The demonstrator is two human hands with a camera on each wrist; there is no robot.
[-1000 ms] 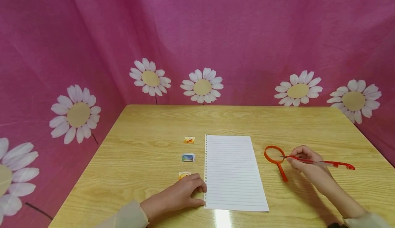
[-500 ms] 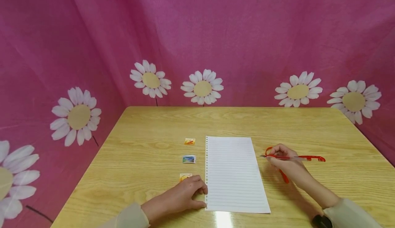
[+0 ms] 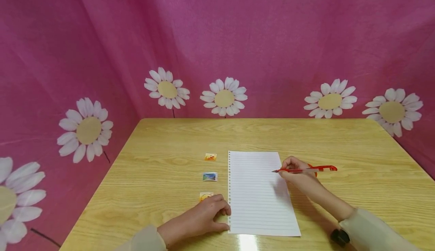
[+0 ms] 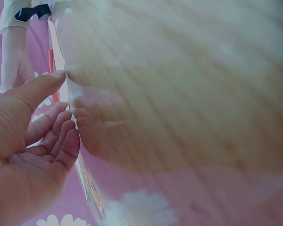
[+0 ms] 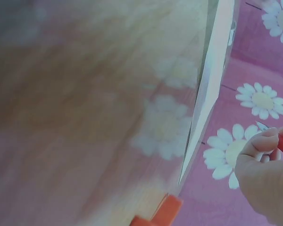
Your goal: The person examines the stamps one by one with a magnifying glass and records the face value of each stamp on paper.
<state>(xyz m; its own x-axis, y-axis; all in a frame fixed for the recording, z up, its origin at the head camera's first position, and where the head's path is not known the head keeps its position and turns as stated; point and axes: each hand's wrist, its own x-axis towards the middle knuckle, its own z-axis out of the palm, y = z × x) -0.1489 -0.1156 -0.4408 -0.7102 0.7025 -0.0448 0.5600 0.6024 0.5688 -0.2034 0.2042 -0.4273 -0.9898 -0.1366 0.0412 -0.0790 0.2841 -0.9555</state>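
My right hand pinches a red pen near its point. The pen lies nearly level, its tip over the right part of the lined, hole-punched sheet of paper. In the right wrist view the bare tip pokes out past my fingertips. My left hand rests on the table, fingers loosely bent, thumb and fingertips at the punched left edge of the sheet. Behind the right hand, a red magnifying glass is mostly hidden; part of its red plastic shows low in the right wrist view.
Left of the sheet, three small picture stamps stand in a column: a yellow stamp, a blue stamp and another yellow stamp partly covered by the left hand. The wooden table meets a pink daisy-print curtain behind.
My right hand has carried the pen leftward, from beside the magnifying glass to over the sheet, now covering most of the glass. The left hand has stayed at the sheet's edge.
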